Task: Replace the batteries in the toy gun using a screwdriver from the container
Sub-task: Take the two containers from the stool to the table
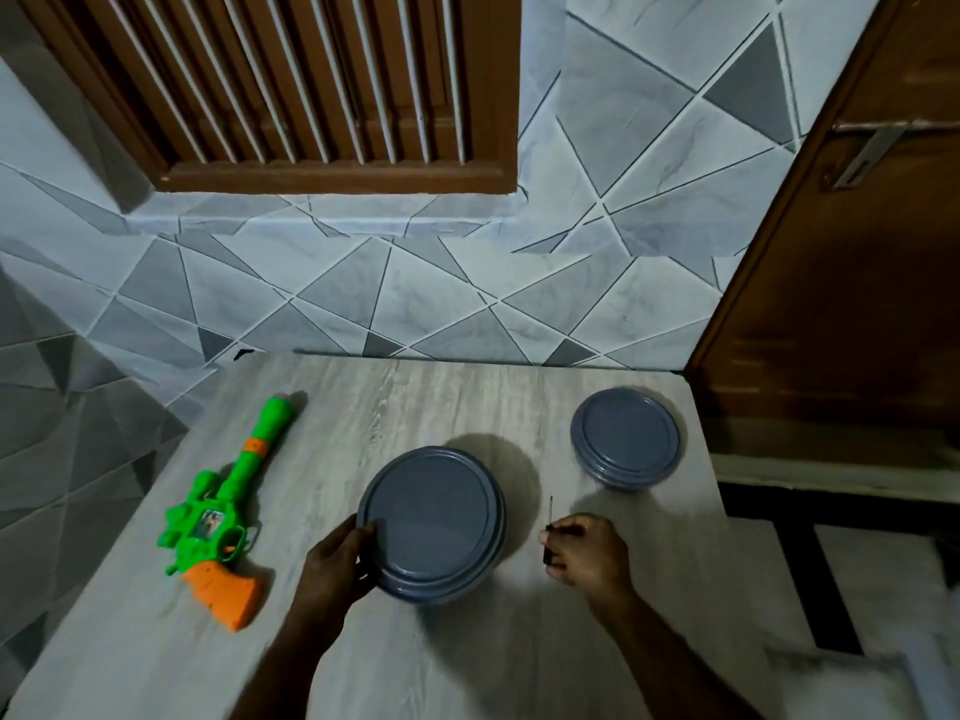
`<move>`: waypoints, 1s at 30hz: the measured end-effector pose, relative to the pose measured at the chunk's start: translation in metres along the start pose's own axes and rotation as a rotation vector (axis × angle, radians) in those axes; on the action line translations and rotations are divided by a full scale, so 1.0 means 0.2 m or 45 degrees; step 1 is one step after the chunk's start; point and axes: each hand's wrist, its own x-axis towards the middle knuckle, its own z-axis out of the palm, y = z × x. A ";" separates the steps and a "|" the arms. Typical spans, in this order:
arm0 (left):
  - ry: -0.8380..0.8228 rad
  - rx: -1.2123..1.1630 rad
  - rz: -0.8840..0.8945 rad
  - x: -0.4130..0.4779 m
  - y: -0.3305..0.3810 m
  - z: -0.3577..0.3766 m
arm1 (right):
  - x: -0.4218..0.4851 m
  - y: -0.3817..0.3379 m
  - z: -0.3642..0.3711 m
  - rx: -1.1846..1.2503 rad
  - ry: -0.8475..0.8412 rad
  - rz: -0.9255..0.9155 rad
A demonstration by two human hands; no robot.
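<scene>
Presently my right hand (584,550) pinches a thin black-handled metal screwdriver (549,517) upright, just right of the round grey plastic container (436,522) at the middle of the pale wood-grain surface (415,397). My left hand (337,563) curls round that container's left rim. The green and orange plastic toy gun (223,511) lies along the left edge, apart from both hands. I judge it light, hollow, stiff and slightly slick, best held by the orange grip. The container sits between screwdriver and gun. A second round grey plastic piece (626,439), lid or container, rests near the far right corner.
</scene>
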 end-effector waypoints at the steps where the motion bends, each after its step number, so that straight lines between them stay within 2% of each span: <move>1: 0.000 0.005 -0.012 0.02 -0.01 -0.01 | 0.00 0.02 0.03 -0.033 -0.005 0.004; 9: 0.031 0.019 -0.084 0.15 -0.11 -0.08 | 0.01 0.19 0.22 -0.237 -0.162 0.086; 18: -0.052 0.007 -0.016 0.21 -0.12 -0.11 | 0.05 0.20 0.35 -0.449 -0.098 -0.066; 30: -0.013 -0.028 0.021 0.19 -0.17 -0.11 | 0.08 0.25 0.38 -0.697 0.028 -0.142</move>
